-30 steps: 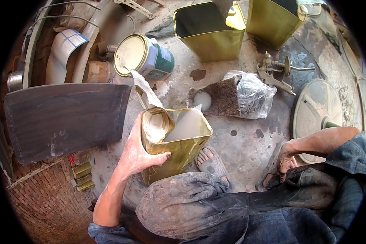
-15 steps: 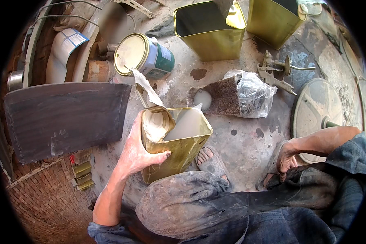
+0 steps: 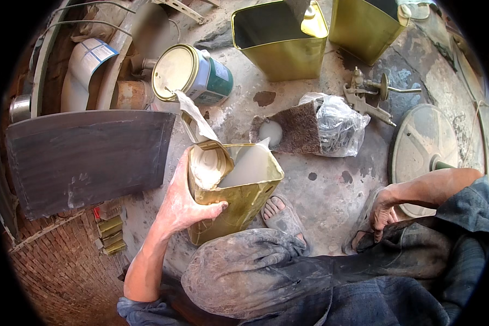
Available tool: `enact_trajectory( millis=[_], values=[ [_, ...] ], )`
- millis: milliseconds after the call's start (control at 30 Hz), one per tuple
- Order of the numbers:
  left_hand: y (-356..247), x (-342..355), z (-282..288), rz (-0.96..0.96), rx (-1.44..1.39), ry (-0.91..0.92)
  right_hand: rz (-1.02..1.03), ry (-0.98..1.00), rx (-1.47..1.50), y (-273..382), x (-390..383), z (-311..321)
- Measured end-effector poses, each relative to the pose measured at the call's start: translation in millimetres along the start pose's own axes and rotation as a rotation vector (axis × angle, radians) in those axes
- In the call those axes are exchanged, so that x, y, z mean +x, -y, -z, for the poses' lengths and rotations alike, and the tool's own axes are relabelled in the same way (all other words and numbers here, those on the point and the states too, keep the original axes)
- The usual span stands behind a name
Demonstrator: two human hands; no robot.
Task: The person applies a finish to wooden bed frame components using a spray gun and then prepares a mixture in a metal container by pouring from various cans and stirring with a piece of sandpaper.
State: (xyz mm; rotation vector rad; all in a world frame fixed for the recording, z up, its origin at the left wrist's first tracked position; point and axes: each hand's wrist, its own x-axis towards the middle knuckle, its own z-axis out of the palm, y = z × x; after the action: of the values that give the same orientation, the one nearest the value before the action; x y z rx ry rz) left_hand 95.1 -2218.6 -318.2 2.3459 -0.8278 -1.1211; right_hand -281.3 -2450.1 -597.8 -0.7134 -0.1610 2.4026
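My left hand (image 3: 182, 204) grips the near left corner of a gold square metal tin (image 3: 247, 198), thumb across its side and fingers behind. The tin stands between my left knee and the dark panel, its cut lid (image 3: 206, 165) bent up and smeared white. Whitish liquid (image 3: 250, 168) shows inside. On the right, my right hand (image 3: 383, 212) hangs by my right leg above the sandalled foot. Its fingers point loosely down, some curled, and no object shows in them. Beyond the tin lies a brown fibrous pad (image 3: 296, 130) with a pale round patch, partly in clear plastic wrap (image 3: 339, 127).
A dark curved panel (image 3: 89, 160) stands at left. Behind it are a lidded paint bucket (image 3: 214, 81) and a rusty can (image 3: 133, 95). Two gold tins (image 3: 280, 62) (image 3: 364, 32) stand at the far side. A spray gun (image 3: 367, 98) and round metal disc (image 3: 424, 146) lie at right.
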Motion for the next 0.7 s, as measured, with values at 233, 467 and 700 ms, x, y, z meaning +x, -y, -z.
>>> enact_trajectory(
  millis=[233, 467, 700],
  values=[
    [3, 0, 1, -0.020, 0.009, -0.010, 0.010, 0.022, 0.004, 11, -25, -8],
    [3, 0, 1, -0.017, 0.010, -0.010, 0.026, 0.010, 0.016, 14, -34, -10],
    [1, 0, 2, -0.022, 0.007, -0.011, 0.027, 0.017, 0.047, 9, -25, -7]
  ],
)
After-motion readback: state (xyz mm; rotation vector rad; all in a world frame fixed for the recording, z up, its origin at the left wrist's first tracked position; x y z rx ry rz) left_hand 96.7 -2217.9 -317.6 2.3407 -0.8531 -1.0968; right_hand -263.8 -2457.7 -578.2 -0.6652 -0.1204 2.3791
